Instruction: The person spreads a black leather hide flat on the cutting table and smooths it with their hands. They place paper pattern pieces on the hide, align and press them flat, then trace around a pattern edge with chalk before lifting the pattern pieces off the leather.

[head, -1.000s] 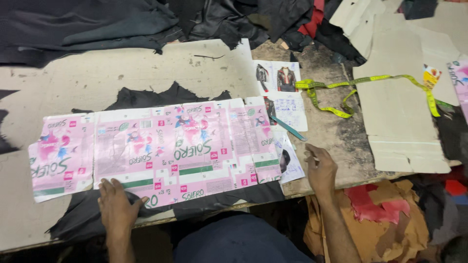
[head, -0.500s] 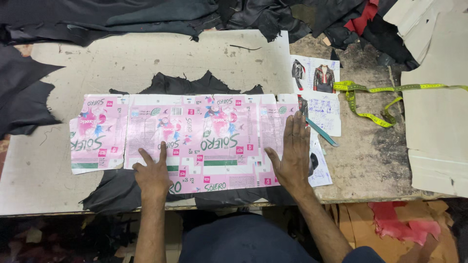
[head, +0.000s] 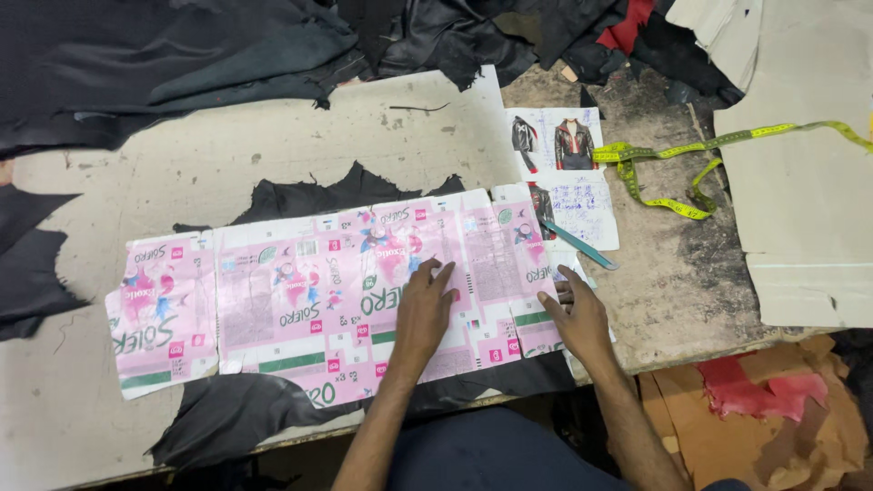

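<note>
A long pink and white flattened carton sheet (head: 300, 300), used like a pattern, lies across a piece of black leather (head: 318, 195) on the worn worktable (head: 182, 155). My left hand (head: 426, 305) presses flat on the middle of the sheet, fingers apart. My right hand (head: 577, 314) rests flat on the sheet's right end, near the table's front edge. Neither hand holds anything. Just beyond my right hand lies a teal-handled tool (head: 582, 245).
A paper with jacket pictures (head: 559, 145) lies right of the sheet. A yellow measuring tape (head: 700, 159) trails onto stacked cardboard (head: 800, 182) at right. Black leather hides (head: 182, 55) pile along the back and left. Red scraps (head: 764, 386) lie below the table.
Both hands have shifted rightward along the carton sheet; the left hand moved from the sheet's lower edge to its middle, the right to its right end. The camera view has also shifted.
</note>
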